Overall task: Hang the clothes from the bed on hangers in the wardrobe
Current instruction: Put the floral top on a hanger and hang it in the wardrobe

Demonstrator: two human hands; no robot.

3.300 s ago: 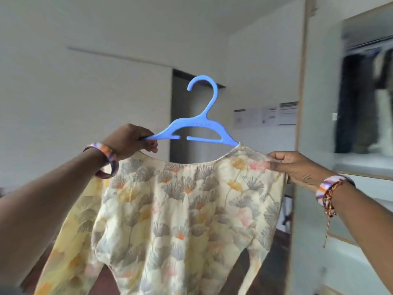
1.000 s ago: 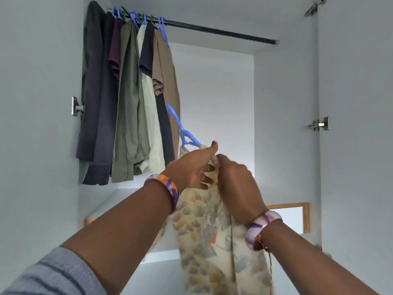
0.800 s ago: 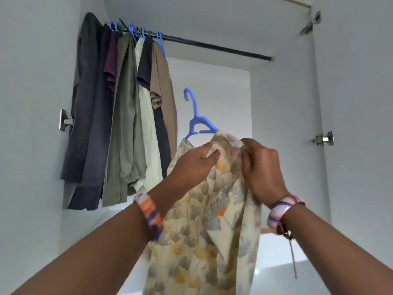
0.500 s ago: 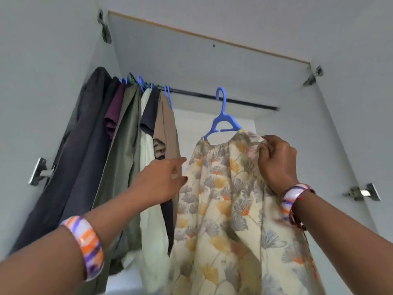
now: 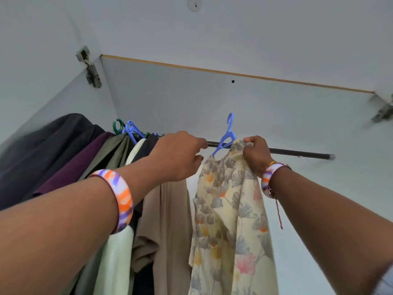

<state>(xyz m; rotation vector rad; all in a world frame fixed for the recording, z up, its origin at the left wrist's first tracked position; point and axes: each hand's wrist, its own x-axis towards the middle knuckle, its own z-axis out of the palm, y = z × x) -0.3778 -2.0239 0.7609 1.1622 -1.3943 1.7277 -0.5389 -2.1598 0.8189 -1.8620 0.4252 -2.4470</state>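
A cream floral top (image 5: 229,209) hangs on a blue hanger (image 5: 228,135). My right hand (image 5: 255,154) grips the top's shoulder over the hanger's arm and holds it up at the dark wardrobe rod (image 5: 297,153). The hanger's hook rises above the rod; I cannot tell whether it is over it. My left hand (image 5: 176,158) reaches to the rod just left of the hanger, above a brown shirt (image 5: 170,209). Its fingertips are at the rod and its grip is hidden behind the back of the hand.
Several garments hang bunched at the rod's left end: dark grey (image 5: 42,145), maroon (image 5: 80,162) and pale green (image 5: 119,262), on blue and green hangers. The rod is bare to the right of the floral top. Door hinges (image 5: 89,67) sit at both upper corners.
Both hands have risen to the rod. My left hand left the hung clothes' side and moved up to the rod. The right hand lifted the hanger with the floral top higher.
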